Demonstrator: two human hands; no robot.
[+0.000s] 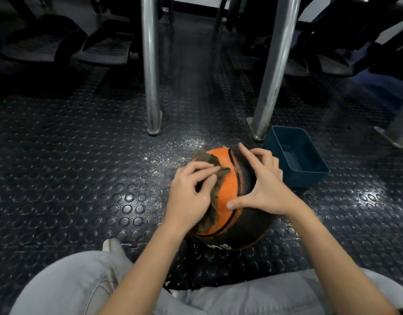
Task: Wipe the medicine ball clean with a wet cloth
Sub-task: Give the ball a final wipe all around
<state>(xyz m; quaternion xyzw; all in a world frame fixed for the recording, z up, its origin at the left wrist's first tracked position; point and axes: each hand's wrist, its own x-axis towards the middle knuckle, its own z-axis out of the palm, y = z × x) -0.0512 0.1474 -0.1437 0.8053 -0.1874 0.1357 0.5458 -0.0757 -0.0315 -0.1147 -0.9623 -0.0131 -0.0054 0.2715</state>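
Centrally, round orange/blk ball point(228, 189), limp olive cloth point(215, 209), studded rubber floor point(82, 155).

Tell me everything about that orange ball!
The ball is round, part orange and part black, with thin black lines and some white letters low down. It looks rubbery. It sits on the bumpy dark floor. The left hand holds a brownish cloth against its orange part. The right hand rests spread on the black part, thumb touching the orange.
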